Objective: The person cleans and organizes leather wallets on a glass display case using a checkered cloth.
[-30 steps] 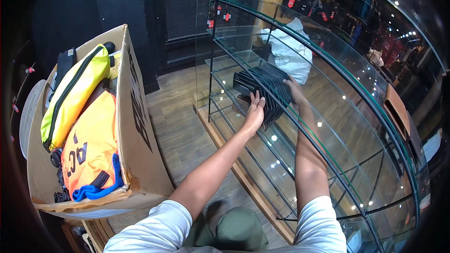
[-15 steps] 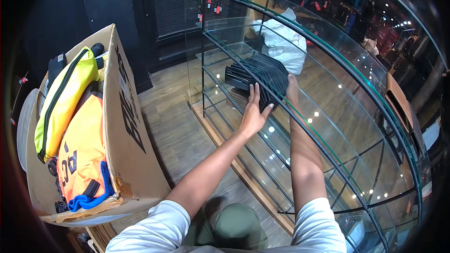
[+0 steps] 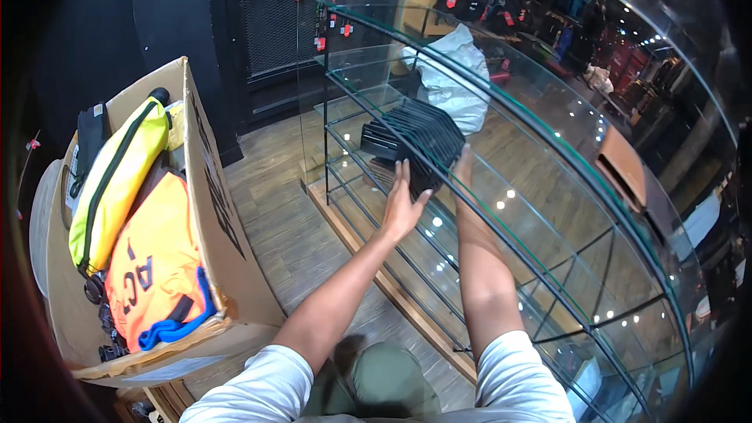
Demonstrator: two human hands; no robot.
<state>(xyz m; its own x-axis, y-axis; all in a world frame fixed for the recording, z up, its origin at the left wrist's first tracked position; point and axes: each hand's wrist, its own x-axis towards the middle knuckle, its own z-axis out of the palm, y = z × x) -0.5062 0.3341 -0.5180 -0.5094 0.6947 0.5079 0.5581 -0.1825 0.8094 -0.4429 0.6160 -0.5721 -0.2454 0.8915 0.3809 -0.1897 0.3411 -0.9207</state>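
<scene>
A row of several flat black items (image 3: 419,137) stands on a glass shelf (image 3: 548,211) of a tall glass shelving unit. My left hand (image 3: 403,204) presses flat against the near end of that row, fingers spread. My right hand (image 3: 462,163) reaches in under the glass beside the row and touches its right side; its fingers are partly hidden by the black items and glare. Neither hand wraps around anything that I can make out.
A large open cardboard box (image 3: 223,227) stands at my left, holding yellow and orange bags (image 3: 149,266). A white bag (image 3: 450,82) sits behind the shelves. A wooden floor (image 3: 282,204) runs between box and shelf. A brown item (image 3: 623,172) lies on the top glass.
Both hands stay at the black row; the view has shifted so the shelf and hands sit slightly further right. The left hand has slid up closer against the row's end.
</scene>
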